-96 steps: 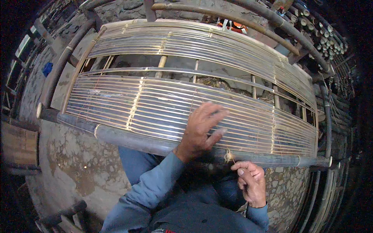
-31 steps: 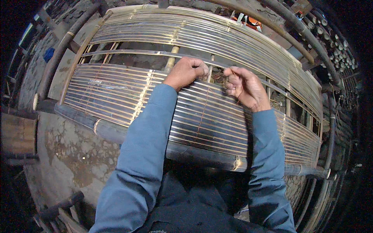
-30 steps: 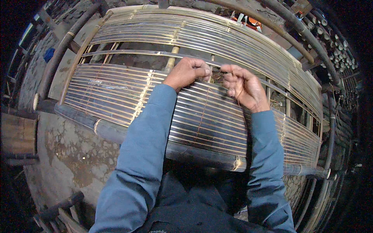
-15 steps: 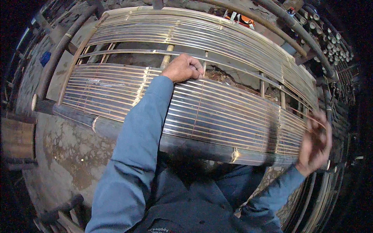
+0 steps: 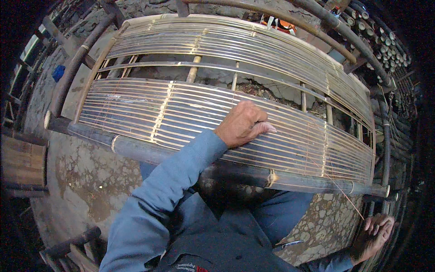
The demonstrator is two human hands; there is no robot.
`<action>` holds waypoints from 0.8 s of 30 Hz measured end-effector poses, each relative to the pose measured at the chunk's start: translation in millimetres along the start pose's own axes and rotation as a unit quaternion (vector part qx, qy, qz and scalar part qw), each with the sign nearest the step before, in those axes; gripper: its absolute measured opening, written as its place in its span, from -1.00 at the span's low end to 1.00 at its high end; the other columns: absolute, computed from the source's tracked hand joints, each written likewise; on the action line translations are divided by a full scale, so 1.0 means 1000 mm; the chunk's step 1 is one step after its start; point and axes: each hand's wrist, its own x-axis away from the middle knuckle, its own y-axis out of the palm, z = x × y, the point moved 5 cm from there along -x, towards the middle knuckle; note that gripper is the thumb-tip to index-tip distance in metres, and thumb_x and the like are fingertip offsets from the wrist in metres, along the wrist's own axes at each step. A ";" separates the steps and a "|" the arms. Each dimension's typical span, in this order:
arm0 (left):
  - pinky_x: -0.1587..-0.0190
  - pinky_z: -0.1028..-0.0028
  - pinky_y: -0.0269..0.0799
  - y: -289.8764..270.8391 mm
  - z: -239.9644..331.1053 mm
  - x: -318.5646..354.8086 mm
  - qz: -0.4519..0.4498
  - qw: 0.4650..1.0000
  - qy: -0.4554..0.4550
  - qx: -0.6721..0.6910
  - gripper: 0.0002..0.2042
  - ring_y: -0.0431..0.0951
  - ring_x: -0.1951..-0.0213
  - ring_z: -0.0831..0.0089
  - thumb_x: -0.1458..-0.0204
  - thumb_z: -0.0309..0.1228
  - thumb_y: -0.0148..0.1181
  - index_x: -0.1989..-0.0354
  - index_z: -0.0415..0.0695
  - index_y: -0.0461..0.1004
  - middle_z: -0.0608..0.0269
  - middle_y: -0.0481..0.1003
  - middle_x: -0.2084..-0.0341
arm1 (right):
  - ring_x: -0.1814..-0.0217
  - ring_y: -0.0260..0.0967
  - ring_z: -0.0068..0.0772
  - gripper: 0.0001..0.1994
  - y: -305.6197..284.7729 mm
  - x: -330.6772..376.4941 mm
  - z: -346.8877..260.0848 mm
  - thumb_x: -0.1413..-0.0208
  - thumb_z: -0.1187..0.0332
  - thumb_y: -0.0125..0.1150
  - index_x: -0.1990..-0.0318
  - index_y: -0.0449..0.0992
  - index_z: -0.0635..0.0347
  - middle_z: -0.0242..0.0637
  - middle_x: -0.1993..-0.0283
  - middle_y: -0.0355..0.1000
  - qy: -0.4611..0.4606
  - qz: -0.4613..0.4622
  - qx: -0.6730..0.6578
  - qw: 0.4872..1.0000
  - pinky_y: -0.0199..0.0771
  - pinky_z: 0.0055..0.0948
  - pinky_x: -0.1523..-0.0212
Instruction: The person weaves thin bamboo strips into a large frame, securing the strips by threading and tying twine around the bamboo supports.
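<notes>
In front of me lies a bamboo frame bearing a panel of thin parallel bamboo strips (image 5: 199,97), crossed by fine reddish-brown binding thread. My left hand (image 5: 244,124) rests over the middle of the strips, fingers curled and thumb pointing right. Whatever it pinches, if anything, is hidden. Low at the right, beyond the frame's near edge, my right hand (image 5: 374,235) has its fingers closed on a thread (image 5: 348,201). That thread runs taut and slanting from the strips, over the thick dark near pole (image 5: 244,176), down to the fingertips.
A second strip panel (image 5: 272,47) fills the frame's far side; a gap with crossbars (image 5: 193,70) separates the two. Dark bamboo poles (image 5: 74,68) stand around. Cut bamboo ends (image 5: 385,45) are stacked far right. A blue bundle (image 5: 59,72) lies at left. A woven brown panel (image 5: 22,161) stands lower left.
My left hand has moved right and nearer, from the panel's far edge onto its middle. My right hand has swung down and away from the panel's right end, drawing the thread out straight.
</notes>
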 end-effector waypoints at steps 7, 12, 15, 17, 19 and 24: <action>0.22 0.11 0.35 -0.015 0.014 0.015 -0.049 0.995 -0.071 0.057 -0.64 0.47 0.43 0.05 -0.14 -0.16 0.26 0.57 -0.17 0.46 0.09 0.40 0.64 | 0.64 0.03 -0.65 -0.69 -0.001 -0.014 0.025 -0.40 0.15 0.06 0.37 0.28 0.12 -0.48 0.59 0.10 0.086 0.083 0.022 0.993 0.05 -0.57 0.68; -0.09 0.12 0.38 -0.063 -0.047 -0.035 0.171 0.967 -0.055 -0.182 -0.71 0.49 0.00 -0.03 -0.17 -0.20 0.21 0.11 -0.17 0.54 -0.04 0.54 0.10 | 0.50 0.19 -0.65 -0.74 0.108 -0.071 0.029 -0.31 0.34 0.08 -0.03 0.54 0.27 -0.35 0.42 0.37 0.009 -0.036 0.245 0.969 0.30 -0.59 0.43; -0.03 0.09 0.40 -0.071 -0.103 -0.029 0.128 0.908 -0.127 -0.377 -0.70 0.52 0.07 -0.06 -0.20 -0.17 0.15 0.20 -0.19 0.59 -0.09 0.56 0.21 | 0.33 0.34 -0.55 -0.60 0.218 -0.099 0.045 -0.24 0.45 0.07 -0.22 0.47 0.32 -0.21 0.07 0.52 -0.043 -0.210 0.320 0.923 0.40 -0.53 0.24; 0.06 0.04 0.43 -0.071 -0.111 -0.026 0.094 0.930 -0.194 -0.299 -0.66 0.55 0.16 -0.11 -0.20 -0.14 0.14 0.29 -0.20 0.61 -0.13 0.57 0.30 | 0.16 0.44 -0.47 -0.58 0.271 -0.112 0.060 -0.24 0.53 0.04 -0.25 0.45 0.30 -0.18 -0.10 0.53 -0.070 -0.271 0.305 0.910 0.44 -0.48 0.09; 0.15 -0.01 0.43 -0.067 -0.114 -0.023 0.060 0.944 -0.239 -0.219 -0.63 0.57 0.24 -0.15 -0.19 -0.12 0.15 0.37 -0.22 0.62 -0.17 0.57 0.38 | 0.05 0.49 -0.40 -0.57 0.308 -0.123 0.080 -0.24 0.58 0.01 -0.27 0.44 0.26 -0.16 -0.16 0.52 -0.037 -0.332 0.255 0.907 0.46 -0.44 -0.01; 0.24 -0.08 0.43 -0.063 -0.126 -0.020 0.026 0.945 -0.280 -0.166 -0.63 0.60 0.31 -0.15 -0.14 -0.06 0.21 0.44 -0.16 0.64 -0.15 0.57 0.48 | 0.22 0.50 -0.25 -0.61 0.352 -0.146 0.140 -0.26 0.58 0.03 -0.24 0.41 0.23 -0.04 -0.03 0.52 -0.051 -0.384 0.234 0.892 0.47 -0.30 0.15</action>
